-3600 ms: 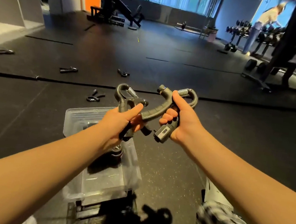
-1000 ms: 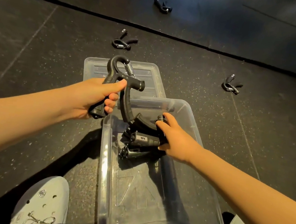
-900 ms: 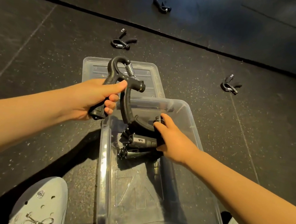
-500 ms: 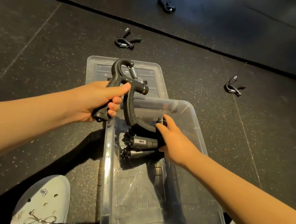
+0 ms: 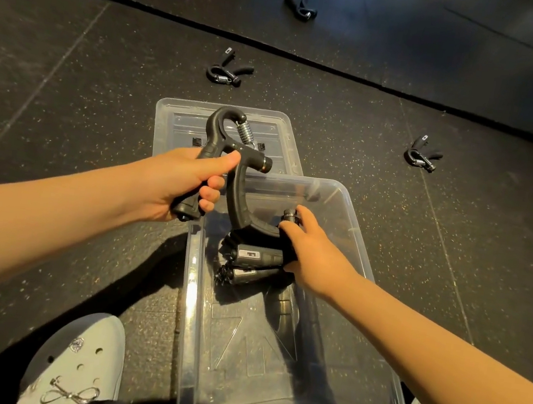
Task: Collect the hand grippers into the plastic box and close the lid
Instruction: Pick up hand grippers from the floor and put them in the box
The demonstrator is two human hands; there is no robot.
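The right hand has lowered its dark grey hand gripper from mid-air into the clear plastic box. The left hand's black spring hand gripper has come down to the box's far rim.

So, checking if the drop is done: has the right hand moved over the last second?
No. The right hand sits at the same spot below the plastic box's far rim, gripping a hand gripper inside it.
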